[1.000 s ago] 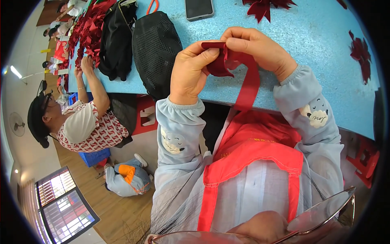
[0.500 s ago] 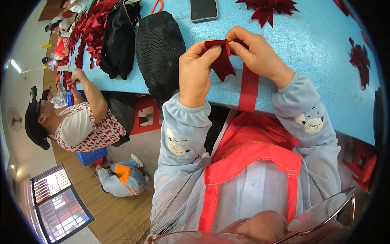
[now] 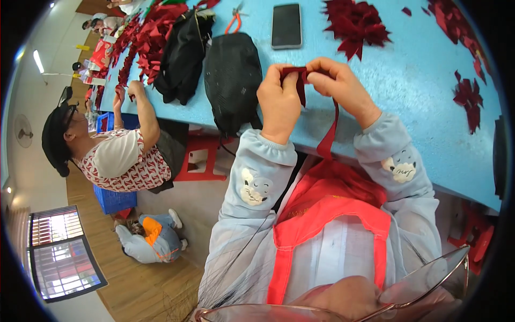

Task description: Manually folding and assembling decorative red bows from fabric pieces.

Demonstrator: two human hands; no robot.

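Observation:
A dark red ribbon [image 3: 328, 140] is stretched between my hands above the near part of the table. My left hand [image 3: 278, 102] pinches one folded end between thumb and fingers. Close beside it, my right hand [image 3: 343, 86] grips the fold at its other side, fingertips almost touching the left ones. From under the right hand the ribbon's tail hangs over the table edge onto my red apron [image 3: 332, 185]. A black bag [image 3: 234, 75] lies just left of my left hand. Beyond my hands is a dark phone [image 3: 286, 26].
Cut red ribbon pieces [image 3: 357, 27] lie on the blue table [image 3: 407, 96], with more at the right [image 3: 468, 102] and far left. Orange-handled pliers [image 3: 234, 22] and black cloth [image 3: 185, 59] lie left of the phone. A co-worker [image 3: 123, 155] sits at left; another person [image 3: 153, 236] bends low behind.
The view has shifted, so the table's things appear lower and farther right. My hands still hold the ribbon; the fold between them has turned and its tail now hangs twisted edge-on.

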